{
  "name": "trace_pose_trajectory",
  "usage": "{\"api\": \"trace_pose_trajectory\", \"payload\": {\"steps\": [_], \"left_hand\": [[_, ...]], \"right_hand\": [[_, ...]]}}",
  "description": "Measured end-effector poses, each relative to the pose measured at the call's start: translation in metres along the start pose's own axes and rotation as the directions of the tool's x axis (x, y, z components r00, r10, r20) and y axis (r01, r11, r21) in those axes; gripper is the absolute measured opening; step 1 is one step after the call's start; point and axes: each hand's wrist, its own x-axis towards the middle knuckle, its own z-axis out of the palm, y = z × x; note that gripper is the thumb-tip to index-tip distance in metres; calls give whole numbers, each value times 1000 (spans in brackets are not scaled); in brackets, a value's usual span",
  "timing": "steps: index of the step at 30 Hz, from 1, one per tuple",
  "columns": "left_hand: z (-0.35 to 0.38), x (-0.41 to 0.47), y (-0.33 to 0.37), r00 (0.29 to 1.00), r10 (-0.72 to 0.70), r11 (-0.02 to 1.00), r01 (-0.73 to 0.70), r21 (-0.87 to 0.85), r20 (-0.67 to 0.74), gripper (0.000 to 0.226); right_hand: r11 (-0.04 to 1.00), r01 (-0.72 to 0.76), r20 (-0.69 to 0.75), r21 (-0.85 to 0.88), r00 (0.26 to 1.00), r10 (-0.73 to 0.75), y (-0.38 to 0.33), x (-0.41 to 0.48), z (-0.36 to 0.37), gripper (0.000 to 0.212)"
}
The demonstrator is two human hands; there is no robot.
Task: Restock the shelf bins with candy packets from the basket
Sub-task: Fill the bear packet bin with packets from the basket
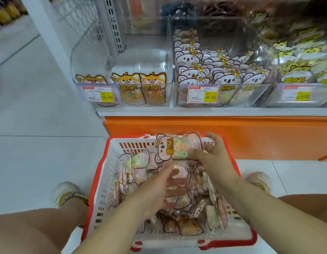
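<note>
A white basket with a red rim (111,162) sits on the floor between my knees, full of pink bear-shaped candy packets (188,228). My right hand (212,158) holds one candy packet (177,147) up at the basket's far edge, fingers curled round its right side. My left hand (159,186) reaches down into the pile, blurred, its fingers among the packets; whether it grips one is unclear. On the shelf above, the left clear bin (122,74) has only a front row of orange fox packets. The middle bin (219,70) holds several bear packets.
A third bin (304,70) at the right holds yellow packets. Price tags (98,94) hang on the bin fronts. An orange shelf base (232,129) stands right behind the basket. Pale floor tiles (39,143) stretch to the left. My feet flank the basket.
</note>
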Motion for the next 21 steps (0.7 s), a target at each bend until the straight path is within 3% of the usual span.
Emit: {"api": "trace_pose_trajectory", "payload": {"steps": [2,4,8,10,13,15,18,21], "left_hand": [[7,3,-6,986,87,981,-110,-160,-144,46],[7,8,-12,950,129,948,-202,-244,-286,32],[-4,12,-13,924,166,935,-258,-244,-344,27],[-14,22,-12,898,172,950,-260,-173,-405,28],[-23,35,-12,867,211,956,-279,-90,-451,37],[-26,43,-15,861,245,958,-284,-22,-446,43],[-21,46,-13,846,302,950,-308,58,-439,34],[-21,50,-13,848,291,950,-313,27,-444,37]], "right_hand": [[998,-37,82,-47,996,41,22,-20,11,55],[991,-63,171,-116,982,83,38,-39,19,42],[959,-12,328,-282,938,108,45,-30,10,33],[867,64,228,-495,972,59,51,4,-10,34],[699,11,88,-715,993,75,63,52,-41,39],[676,-52,37,-735,993,116,69,72,-48,39],[660,-97,-109,-745,994,23,75,89,-45,38],[572,-179,-92,-800,980,177,70,94,-47,47]]}}
